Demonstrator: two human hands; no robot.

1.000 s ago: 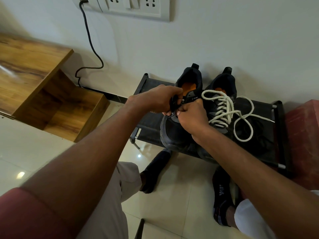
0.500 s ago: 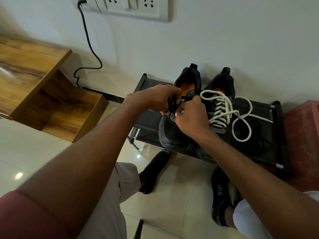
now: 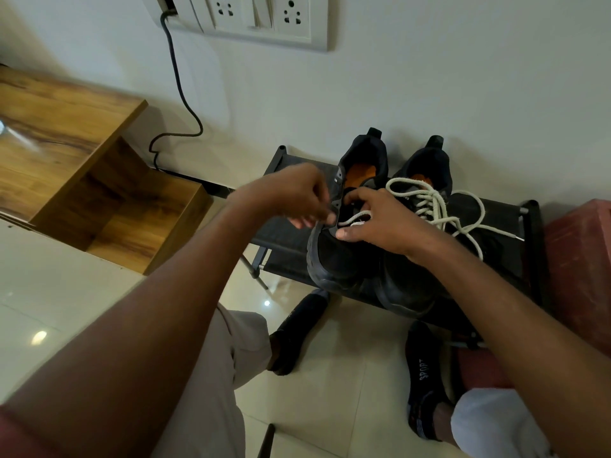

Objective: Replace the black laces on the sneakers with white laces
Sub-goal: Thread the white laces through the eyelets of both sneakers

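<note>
Two dark sneakers stand side by side on a low black shoe rack against the wall; the right sneaker is already threaded with a white lace whose loose ends trail over the rack. At the left sneaker, the left hand has its fingers curled at the shoe's edge, though whether they pinch anything I cannot tell. The right hand rests on the tongue area, its fingers bent over a short white lace crossing the lower eyelets.
</note>
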